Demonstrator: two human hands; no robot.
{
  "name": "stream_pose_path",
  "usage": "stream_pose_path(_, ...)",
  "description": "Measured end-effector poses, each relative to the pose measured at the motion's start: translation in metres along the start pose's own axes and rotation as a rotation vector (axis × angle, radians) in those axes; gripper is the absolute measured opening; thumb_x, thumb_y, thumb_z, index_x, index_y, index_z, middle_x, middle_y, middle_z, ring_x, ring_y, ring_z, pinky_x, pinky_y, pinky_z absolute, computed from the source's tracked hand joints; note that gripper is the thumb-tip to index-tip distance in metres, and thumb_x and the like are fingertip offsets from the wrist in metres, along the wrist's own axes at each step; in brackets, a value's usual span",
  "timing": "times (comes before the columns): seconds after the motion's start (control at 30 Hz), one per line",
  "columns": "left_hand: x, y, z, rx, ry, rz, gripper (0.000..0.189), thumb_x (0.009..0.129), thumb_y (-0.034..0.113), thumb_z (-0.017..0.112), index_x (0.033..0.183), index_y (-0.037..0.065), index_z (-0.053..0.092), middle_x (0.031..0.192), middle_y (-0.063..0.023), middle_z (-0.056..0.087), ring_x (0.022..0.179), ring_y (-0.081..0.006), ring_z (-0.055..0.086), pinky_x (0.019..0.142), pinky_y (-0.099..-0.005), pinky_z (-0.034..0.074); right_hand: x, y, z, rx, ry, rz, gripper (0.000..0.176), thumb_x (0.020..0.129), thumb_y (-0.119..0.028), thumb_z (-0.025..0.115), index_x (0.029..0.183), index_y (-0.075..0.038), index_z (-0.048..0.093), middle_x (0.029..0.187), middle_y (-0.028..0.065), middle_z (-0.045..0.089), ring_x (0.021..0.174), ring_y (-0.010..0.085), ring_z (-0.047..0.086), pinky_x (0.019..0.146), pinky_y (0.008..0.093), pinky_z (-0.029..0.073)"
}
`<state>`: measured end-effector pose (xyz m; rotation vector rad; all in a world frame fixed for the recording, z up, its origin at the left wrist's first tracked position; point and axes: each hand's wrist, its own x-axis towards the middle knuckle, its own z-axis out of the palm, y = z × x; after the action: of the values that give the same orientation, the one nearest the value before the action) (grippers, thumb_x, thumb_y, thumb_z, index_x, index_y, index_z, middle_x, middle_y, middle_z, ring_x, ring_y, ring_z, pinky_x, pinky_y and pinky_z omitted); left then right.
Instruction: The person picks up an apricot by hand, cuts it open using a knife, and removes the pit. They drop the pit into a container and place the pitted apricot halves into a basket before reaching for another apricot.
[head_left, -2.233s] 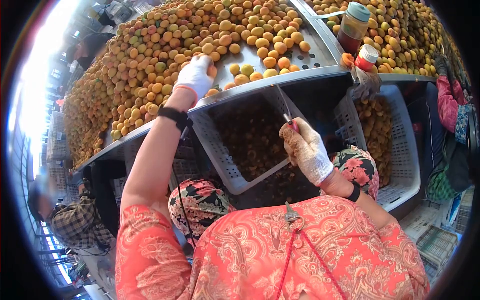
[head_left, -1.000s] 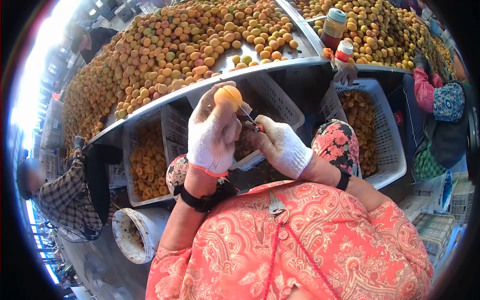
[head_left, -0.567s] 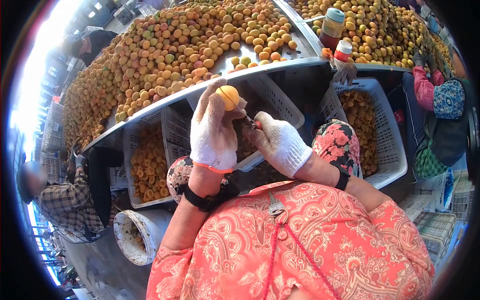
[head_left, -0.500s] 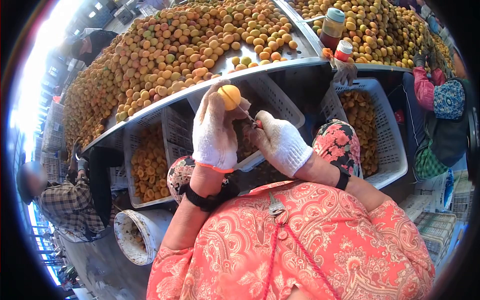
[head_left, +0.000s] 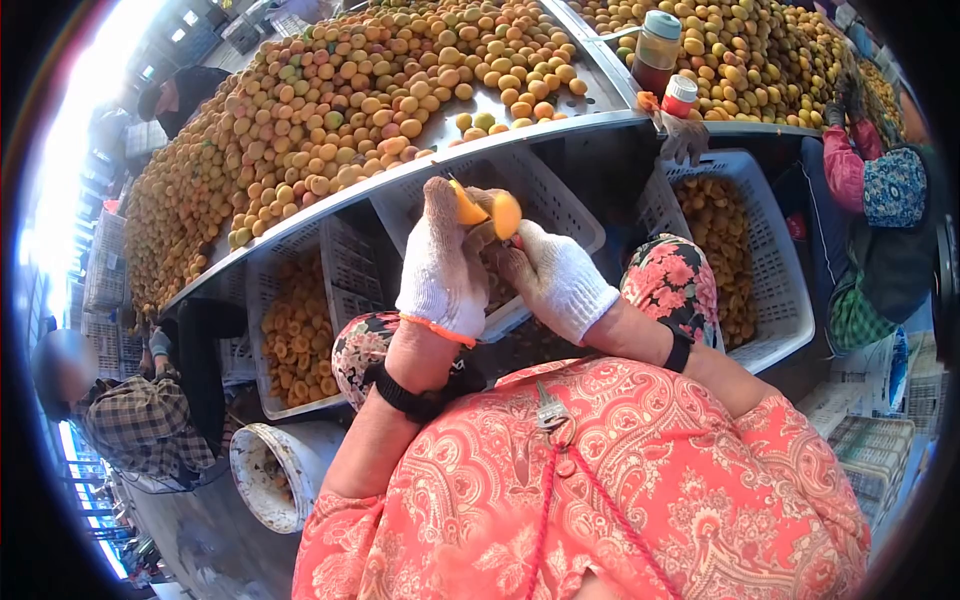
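My left hand (head_left: 445,270), in a white knit glove with soiled fingers, is closed around an apricot (head_left: 468,203) cut open into two parts. The other apricot half (head_left: 506,216) stands apart from the first, near the fingertips of both hands. A small knife (head_left: 517,241) with a red handle sits in my gloved right hand (head_left: 562,280), its fingers wrapped round it; most of the blade is hidden behind the fruit. Both hands are close together above a white plastic crate (head_left: 555,195) that stands partly under the table edge.
A metal table (head_left: 590,128) carries heaped whole apricots (head_left: 330,110). Crates of cut apricots (head_left: 300,345) stand left and right (head_left: 725,250). A bottle (head_left: 657,52), a red jar (head_left: 679,97) and a glove (head_left: 684,138) are at the rim. A white bucket (head_left: 270,470) stands lower left; co-workers sit either side.
The whole apricot in my left hand has come apart into two parts. My right hand has shifted slightly left, and the blade that showed across the fruit is now mostly hidden.
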<state>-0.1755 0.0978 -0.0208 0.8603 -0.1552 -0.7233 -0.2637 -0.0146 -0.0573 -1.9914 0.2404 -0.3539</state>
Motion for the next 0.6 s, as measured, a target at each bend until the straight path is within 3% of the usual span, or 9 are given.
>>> stream_pose_path(0.2,0.022,-0.005,-0.042,-0.088,-0.051,0.015,0.052,0.095,0.052,0.06,0.115,0.005,0.063,0.103,-0.0081,0.066,0.085,-0.0209,0.063,0.075,-0.0353,0.053,0.001,-0.014,-0.013,-0.124,-0.011,-0.034,0.031,0.096,-0.032,0.062,0.097,-0.001,0.055,0.078,0.0241,0.066,0.08,0.0445,0.065,0.067,0.0492,0.05)
stream_pose_path(0.23,0.025,-0.005,-0.059,-0.203,-0.231,-0.073,0.052,0.096,0.046,0.061,0.125,0.003,0.058,0.104,-0.0088,0.066,0.084,-0.0208,0.064,0.075,-0.0345,0.053,0.003,-0.008,-0.01,-0.087,0.031,-0.069,0.029,0.095,-0.028,0.065,0.095,-0.001,0.054,0.076,0.0238,0.065,0.079,0.041,0.067,0.064,0.0456,0.051)
stream_pose_path(0.27,0.021,-0.005,-0.057,-0.206,-0.227,-0.077,0.052,0.096,0.046,0.061,0.125,0.003,0.058,0.104,-0.0088,0.066,0.084,-0.0208,0.064,0.075,-0.0345,0.053,0.006,-0.008,-0.008,-0.087,0.028,-0.063,0.029,0.095,-0.028,0.065,0.095,-0.001,0.054,0.076,0.0238,0.065,0.079,0.041,0.067,0.064,0.0456,0.051)
stream_pose_path(0.33,0.011,-0.003,-0.051,-0.156,-0.278,-0.037,0.053,0.097,0.04,0.061,0.132,0.0,0.053,0.105,-0.0096,0.066,0.086,-0.0197,0.065,0.075,-0.0331,0.054,0.016,-0.007,-0.008,0.157,0.135,-0.128,0.026,0.096,-0.024,0.065,0.093,-0.001,0.054,0.072,0.0197,0.065,0.07,0.0328,0.068,0.061,0.0394,0.051)
stream_pose_path(0.37,0.01,-0.005,-0.048,-0.153,-0.307,0.037,0.046,0.098,0.023,0.058,0.136,0.0,0.048,0.112,-0.0117,0.065,0.095,-0.0211,0.065,0.079,-0.0338,0.054,0.022,0.002,-0.007,0.193,0.15,-0.059,0.025,0.096,-0.023,0.066,0.091,-0.001,0.055,0.071,0.0147,0.064,0.065,0.0236,0.064,0.062,0.034,0.05)
stream_pose_path(0.4,0.006,-0.005,-0.039,-0.156,-0.309,0.031,0.046,0.098,0.023,0.058,0.136,0.0,0.048,0.112,-0.0117,0.065,0.095,-0.0211,0.065,0.079,-0.0338,0.054,0.024,0.004,-0.006,0.19,0.153,-0.054,0.025,0.096,-0.023,0.066,0.091,-0.001,0.055,0.071,0.0147,0.064,0.065,0.0236,0.064,0.062,0.034,0.05)
stream_pose_path(0.47,-0.005,-0.005,-0.018,0.048,-0.125,0.161,0.041,0.096,0.009,0.052,0.136,-0.001,0.049,0.12,-0.0128,0.062,0.105,-0.0214,0.062,0.083,-0.0334,0.054,0.026,0.004,0.002,0.421,0.171,-0.045,0.026,0.096,-0.026,0.066,0.092,-0.002,0.057,0.073,0.0119,0.064,0.066,0.0186,0.06,0.063,0.0324,0.05)
stream_pose_path(0.5,-0.006,-0.006,-0.014,0.179,-0.167,0.145,0.042,0.093,0.001,0.046,0.135,-0.002,0.051,0.127,-0.013,0.059,0.113,-0.0203,0.059,0.087,-0.0323,0.053,0.025,0.005,0.004,0.386,0.143,-0.018,0.024,0.095,-0.025,0.066,0.094,-0.002,0.058,0.076,0.0122,0.064,0.071,0.0141,0.061,0.065,0.0319,0.05)
stream_pose_path(0.6,-0.003,-0.01,-0.016,0.463,-0.016,0.167,0.032,0.098,0.012,0.052,0.128,0.004,0.059,0.114,-0.0062,0.064,0.093,-0.0116,0.063,0.074,-0.024,0.052,0.027,0.0,0.002,0.382,0.146,-0.06,0.023,0.095,-0.023,0.065,0.094,-0.002,0.058,0.076,0.012,0.063,0.074,0.0117,0.059,0.067,0.0322,0.05)
